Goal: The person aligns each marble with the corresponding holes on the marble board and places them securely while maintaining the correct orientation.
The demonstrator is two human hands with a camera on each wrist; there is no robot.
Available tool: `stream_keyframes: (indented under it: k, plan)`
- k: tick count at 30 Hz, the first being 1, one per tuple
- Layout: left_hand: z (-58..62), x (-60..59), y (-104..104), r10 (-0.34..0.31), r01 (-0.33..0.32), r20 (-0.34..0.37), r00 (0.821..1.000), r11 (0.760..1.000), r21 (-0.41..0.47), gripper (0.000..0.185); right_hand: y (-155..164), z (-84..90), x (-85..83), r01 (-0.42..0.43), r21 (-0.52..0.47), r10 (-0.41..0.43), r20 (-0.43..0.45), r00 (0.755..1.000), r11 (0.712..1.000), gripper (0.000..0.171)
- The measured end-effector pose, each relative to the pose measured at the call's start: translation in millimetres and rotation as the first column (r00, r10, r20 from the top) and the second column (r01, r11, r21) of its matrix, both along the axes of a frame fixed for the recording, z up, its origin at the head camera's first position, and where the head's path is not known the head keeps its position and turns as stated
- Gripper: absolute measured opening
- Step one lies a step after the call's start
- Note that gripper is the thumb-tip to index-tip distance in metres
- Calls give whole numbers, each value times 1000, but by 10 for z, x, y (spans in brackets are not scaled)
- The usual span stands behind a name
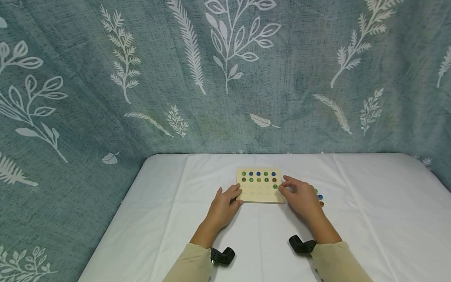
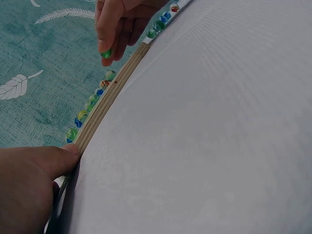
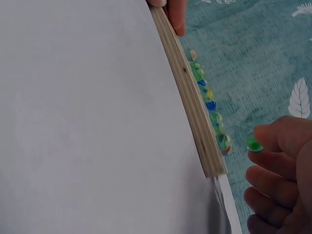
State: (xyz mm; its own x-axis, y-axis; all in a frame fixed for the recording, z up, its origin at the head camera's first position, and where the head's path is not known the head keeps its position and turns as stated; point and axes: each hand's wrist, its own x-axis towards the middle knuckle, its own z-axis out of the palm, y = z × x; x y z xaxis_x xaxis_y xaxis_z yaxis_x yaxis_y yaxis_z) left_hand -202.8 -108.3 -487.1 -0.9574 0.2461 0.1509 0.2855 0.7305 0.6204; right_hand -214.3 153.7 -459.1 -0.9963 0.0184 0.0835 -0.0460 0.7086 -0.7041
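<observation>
A pale wooden board (image 1: 251, 199) with rows of shallow hollows lies on the table. Glass marbles fill its two back rows, and one green marble (image 1: 275, 187) sits at the right end of the third row. My left hand (image 1: 224, 207) holds the board's front left corner, thumb at the front edge and fingers over the left side. Beside the board's right end, my right hand (image 1: 303, 197) pinches a green marble (image 3: 254, 143) between thumb and index finger. In the left wrist view this marble (image 2: 106, 53) is above the board and apart from it.
Several loose marbles (image 1: 320, 197), among them green, blue and brown ones, lie on the white-covered table (image 1: 380, 188) just right of my right hand. A teal curtain (image 1: 225, 117) with white leaves hangs behind the table and along its left side.
</observation>
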Motion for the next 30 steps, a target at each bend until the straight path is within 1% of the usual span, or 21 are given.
stream_keyframes:
  k: [4,6,12,23,30]
  plan:
    - [0,-6,0,-2,2,4,1000,1000,0,47,-38,-42,-3,-49,14,50,-22,999,999,22]
    - [-3,-9,-2,-5,5,-5,1000,1000,-4,47,-41,-55,0,-60,20,61,-18,998,998,19]
    - [-5,-8,2,-4,4,-2,1000,1000,-10,46,-36,-66,17,-104,26,104,0,995,994,14]
    - [-18,-6,4,1,-1,0,1000,1000,-11,46,-39,-96,17,-123,41,123,3,992,992,20]
    - [-13,-9,5,5,-5,0,1000,1000,-13,47,-51,-100,13,-116,45,116,8,993,992,22]
